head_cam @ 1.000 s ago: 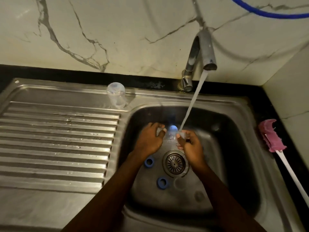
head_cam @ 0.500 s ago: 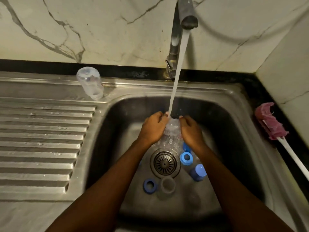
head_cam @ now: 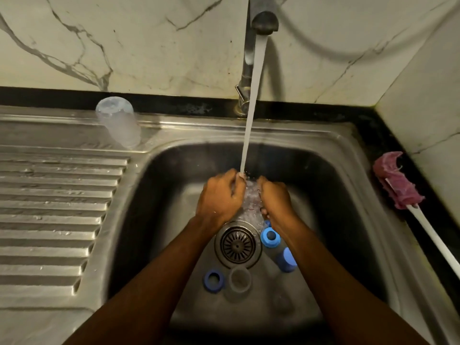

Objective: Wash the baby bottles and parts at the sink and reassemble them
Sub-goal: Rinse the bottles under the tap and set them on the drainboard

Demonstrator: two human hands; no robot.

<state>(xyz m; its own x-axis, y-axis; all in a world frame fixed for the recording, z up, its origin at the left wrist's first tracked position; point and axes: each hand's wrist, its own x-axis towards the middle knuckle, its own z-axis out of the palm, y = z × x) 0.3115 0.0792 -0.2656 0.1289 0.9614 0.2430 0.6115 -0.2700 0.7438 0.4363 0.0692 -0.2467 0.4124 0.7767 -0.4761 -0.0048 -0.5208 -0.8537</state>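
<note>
Head view: a clear bottle (head_cam: 250, 202) is being held under the running water (head_cam: 251, 108) over the sink (head_cam: 159, 185). It is being gripped from both sides, the left hand (head_cam: 220, 197) curled round one flank and the right hand (head_cam: 275, 199) round the other. The stream is being broken up between the knuckles.

Loose parts are being left on the basin floor: a blue ring (head_cam: 213, 280) and a clear cap (head_cam: 240, 278) below the drain strainer (head_cam: 237, 244), and two blue-topped pieces (head_cam: 270, 236) just beside the right wrist. Another clear bottle (head_cam: 118, 122) is being left upturned on the drainboard (head_cam: 49, 207), and a pink brush (head_cam: 395, 183) is lying on the counter, well apart.

Risk is being judged as follows. The wet plastic is probably slippery, so the bottle could be dropped onto the pieces below. Water is being thrown outward and could be splashed over the rim. The small parts could be nudged around by the flow near the strainer.

Compared with a second ago, the hands are being held closer together, and the stream is being caught between them, not beside the right fingers. Since half a second ago, little is being changed.
</note>
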